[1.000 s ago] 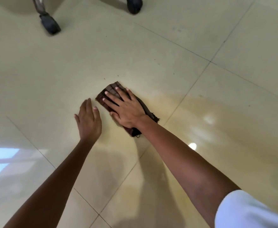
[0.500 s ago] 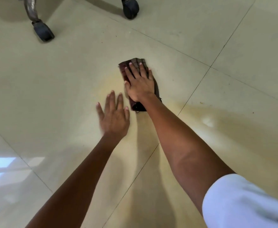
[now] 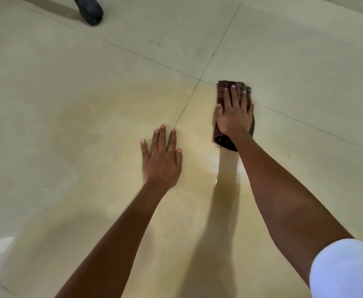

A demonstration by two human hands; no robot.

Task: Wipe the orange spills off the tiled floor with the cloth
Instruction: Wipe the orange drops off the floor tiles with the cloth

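Just right of the grout crossing [image 3: 200, 80], a folded dark-red cloth [image 3: 221, 92] lies flat on the tiled floor [image 3: 47, 108], across the grout line that runs right from the crossing.

- Right hand [image 3: 234, 117]: palm down on the cloth, fingers straight and slightly spread, pressing rather than curled round it. Cloth edges show beyond the fingertips and at the wrist.
- Left hand [image 3: 162, 160]: nearer than the crossing and a bit left of it, flat on bare tile, fingers splayed, holding nothing. One fingertip sits just beside the grout line that runs from the crossing toward the camera.
- Orange film [image 3: 120, 108]: a pale orange-yellow smear over the tiles on the near side of the crossing, on both sides of that near grout line. It is glossy and wet-looking in the strip just nearer than the cloth.
- Tiles beyond the crossing: plain cream-grey, duller, with a few dark specks.
- Dark caster wheel [image 3: 91, 10]: well beyond the crossing, off to its left.
- White sleeve [image 3: 348, 269] on the right upper arm, far nearer than the crossing.
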